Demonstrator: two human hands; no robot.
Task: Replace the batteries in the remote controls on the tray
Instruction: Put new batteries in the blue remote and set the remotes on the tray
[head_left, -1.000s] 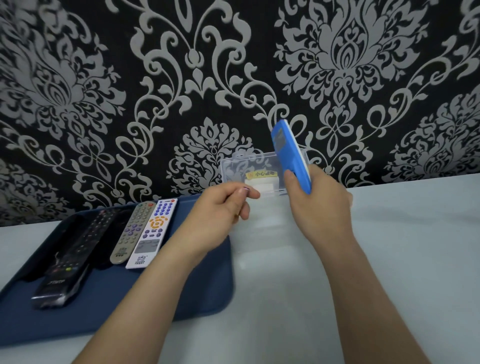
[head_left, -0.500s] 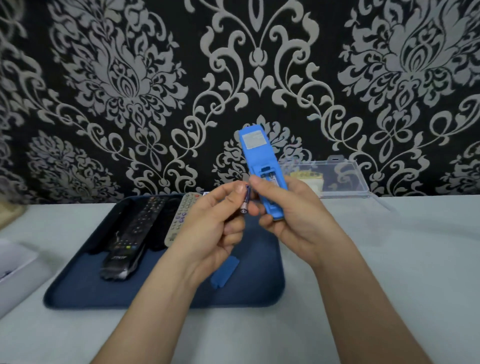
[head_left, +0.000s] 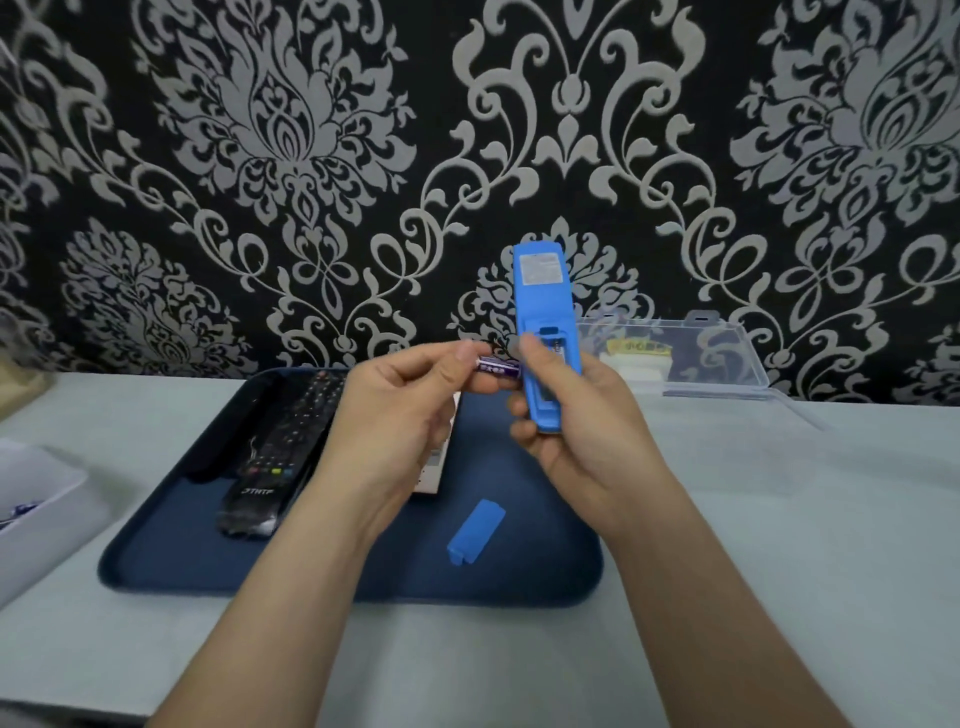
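My right hand (head_left: 582, 415) holds a blue remote (head_left: 545, 306) upright, back side facing me, its battery compartment uncovered with a battery showing inside. My left hand (head_left: 400, 410) pinches a purple battery (head_left: 498, 368) sideways, its tip close to the remote's left edge. The blue battery cover (head_left: 475, 532) lies loose on the dark blue tray (head_left: 519, 587) below my hands. On the tray's left lie black remotes (head_left: 270, 467), and a white remote (head_left: 434, 473) is mostly hidden behind my left hand.
A clear plastic box (head_left: 701, 358) with a yellow-labelled pack stands against the patterned wall at the back right. A white container (head_left: 36, 509) sits at the left edge of the pale table (head_left: 779, 519).
My view has swung left and down, so the tray sits central. The remote came down from over the clear box to above the tray, and the battery now lies sideways in my left fingers.
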